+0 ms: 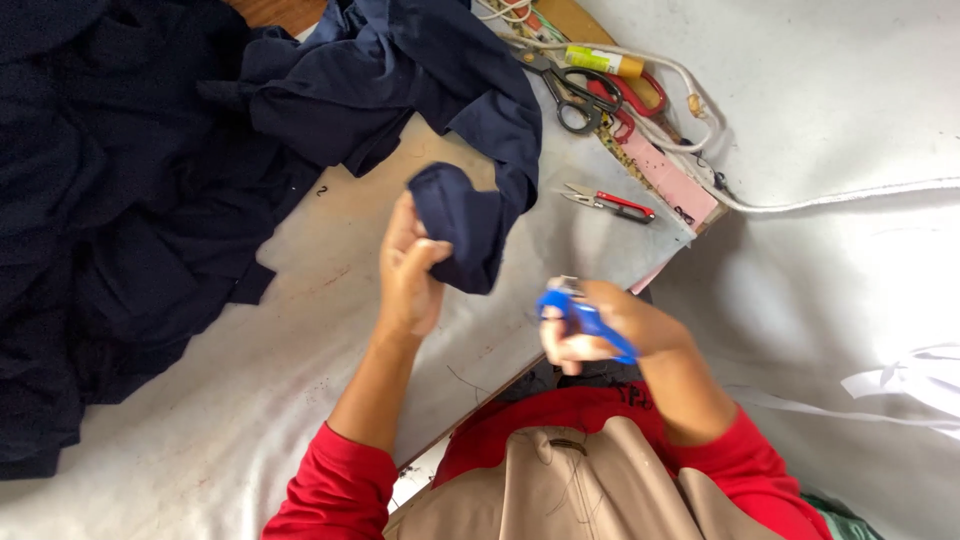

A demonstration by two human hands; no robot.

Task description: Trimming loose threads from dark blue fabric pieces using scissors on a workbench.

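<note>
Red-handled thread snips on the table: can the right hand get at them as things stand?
Probably not straight away: the right hand already holds a blue tool. The red-handled snips lie uncovered on the table just beyond it, with nothing between.

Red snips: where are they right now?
Head view, upper right: the red snips lie on the grey table, below the black scissors and right of the navy cloth.

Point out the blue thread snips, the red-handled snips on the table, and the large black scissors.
blue thread snips (590, 322), head view, blue handle
red-handled snips (612, 203), head view, red handle
large black scissors (568, 88), head view, pivot area
</note>
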